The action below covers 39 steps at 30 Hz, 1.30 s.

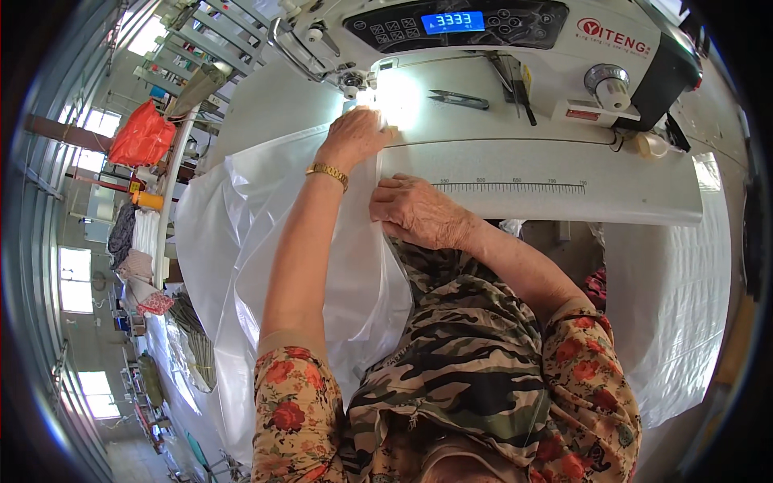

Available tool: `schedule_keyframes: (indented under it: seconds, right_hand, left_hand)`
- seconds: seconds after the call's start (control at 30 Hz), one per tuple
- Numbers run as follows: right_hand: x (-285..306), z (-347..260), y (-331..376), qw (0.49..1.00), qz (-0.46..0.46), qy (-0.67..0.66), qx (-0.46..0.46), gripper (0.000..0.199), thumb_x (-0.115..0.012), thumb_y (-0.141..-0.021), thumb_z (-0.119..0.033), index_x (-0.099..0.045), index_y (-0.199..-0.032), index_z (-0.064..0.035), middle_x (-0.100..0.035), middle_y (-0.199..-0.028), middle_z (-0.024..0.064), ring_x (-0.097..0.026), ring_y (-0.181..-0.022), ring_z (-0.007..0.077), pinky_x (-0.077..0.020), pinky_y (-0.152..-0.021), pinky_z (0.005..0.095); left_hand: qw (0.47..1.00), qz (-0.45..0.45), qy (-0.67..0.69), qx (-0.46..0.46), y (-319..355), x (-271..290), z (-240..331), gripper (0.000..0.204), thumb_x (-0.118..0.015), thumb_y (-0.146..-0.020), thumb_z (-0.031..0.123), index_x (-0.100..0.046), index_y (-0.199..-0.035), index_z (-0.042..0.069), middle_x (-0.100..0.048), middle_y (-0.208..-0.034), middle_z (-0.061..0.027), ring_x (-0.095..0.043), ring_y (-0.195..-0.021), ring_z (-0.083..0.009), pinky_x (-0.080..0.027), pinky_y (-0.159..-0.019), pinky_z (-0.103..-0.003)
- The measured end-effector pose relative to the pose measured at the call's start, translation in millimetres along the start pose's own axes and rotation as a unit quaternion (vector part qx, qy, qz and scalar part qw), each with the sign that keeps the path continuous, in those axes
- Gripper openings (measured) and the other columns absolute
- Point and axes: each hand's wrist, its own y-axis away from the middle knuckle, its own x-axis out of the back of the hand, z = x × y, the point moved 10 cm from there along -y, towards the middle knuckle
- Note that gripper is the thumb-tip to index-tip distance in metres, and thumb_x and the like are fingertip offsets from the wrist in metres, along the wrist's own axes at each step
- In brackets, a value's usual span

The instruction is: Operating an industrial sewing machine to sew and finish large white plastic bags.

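A shiny white plastic sheet point(270, 201) spreads over the left of the sewing table and hangs down toward my lap. Close to the needle area of a white sewing machine point(515, 48), my left hand point(354, 138) is closed on the sheet by its right edge; its fingertips are partly lost in the lamp's glare. Nearer to me, at the front of the table, my right hand point(419, 211) pinches that same edge with curled fingers. The needle and presser foot are washed out by the light.
Small thread snips point(459, 100) lie behind my hands, with a dark-handled tool point(519, 88) farther right. A printed ruler scale point(515, 187) runs along the table front. White sheeting point(668, 306) hangs at the right. A red plastic bag point(142, 135) is at the far left.
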Motion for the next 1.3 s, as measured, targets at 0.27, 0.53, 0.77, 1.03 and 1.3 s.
schedule_keyframes:
  seconds: [0.27, 0.53, 0.77, 1.03, 1.3]
  right_hand:
    - [2, 1, 0, 1.0, -0.006, -0.017, -0.009, 0.011, -0.063, -0.073, -0.006, -0.055, -0.079, -0.0026, -0.056, -0.082, 0.0094, -0.057, -0.089, 0.0287, -0.0463, -0.085, 0.0394]
    - [-1, 6, 2, 0.997, -0.001, -0.078, -0.025, 0.016, -0.062, -0.074, -0.004, -0.054, -0.087, -0.0024, -0.055, -0.087, 0.0109, -0.057, -0.085, 0.0335, -0.0472, -0.078, 0.0423]
    - [2, -5, -9, 0.999, -0.016, -0.05, -0.01, 0.019, -0.063, -0.074, -0.002, -0.052, -0.09, -0.0023, -0.054, -0.089, 0.0116, -0.057, -0.086, 0.0329, -0.0476, -0.078, 0.0419]
    - [5, -24, -22, 0.993, -0.049, -0.075, 0.082, 0.017, -0.065, -0.078, -0.006, -0.053, -0.09, -0.0023, -0.058, -0.09, 0.0113, -0.059, -0.085, 0.032, -0.0487, -0.077, 0.0422]
    - [39, 129, -53, 0.951, -0.009, 0.241, -0.194, 0.023, -0.064, -0.085, -0.015, -0.057, -0.104, -0.0053, -0.064, -0.094, 0.0148, -0.063, -0.089, 0.031, -0.0495, -0.08, 0.0414]
  left_hand:
    - [0.989, -0.079, -0.121, 0.015, -16, -6, 17, 0.025, -0.051, -0.068, 0.008, -0.069, -0.082, -0.003, -0.067, -0.087, -0.0259, -0.068, -0.087, -0.0369, -0.052, -0.078, -0.042]
    - [0.993, -0.073, -0.087, 0.031, -13, -10, 15, 0.026, -0.052, -0.071, 0.013, -0.068, -0.08, -0.006, -0.065, -0.083, -0.0285, -0.066, -0.082, -0.0408, -0.051, -0.076, -0.045]
    - [0.996, 0.005, 0.042, 0.074, -2, -13, -11, 0.027, -0.052, -0.073, 0.014, -0.064, -0.082, -0.008, -0.064, -0.089, -0.0307, -0.063, -0.088, -0.045, -0.05, -0.083, -0.048]
    - [0.976, 0.044, 0.211, 0.016, 25, -13, -22, 0.025, -0.049, -0.074, 0.013, -0.06, -0.083, -0.007, -0.06, -0.083, -0.0319, -0.059, -0.079, -0.0439, -0.047, -0.077, -0.045]
    - [0.9, 0.079, 0.425, 0.045, 37, -30, -45, 0.042, -0.057, -0.081, 0.014, -0.058, -0.119, -0.005, -0.059, -0.074, -0.0076, -0.053, -0.07, -0.0137, -0.045, -0.068, -0.031]
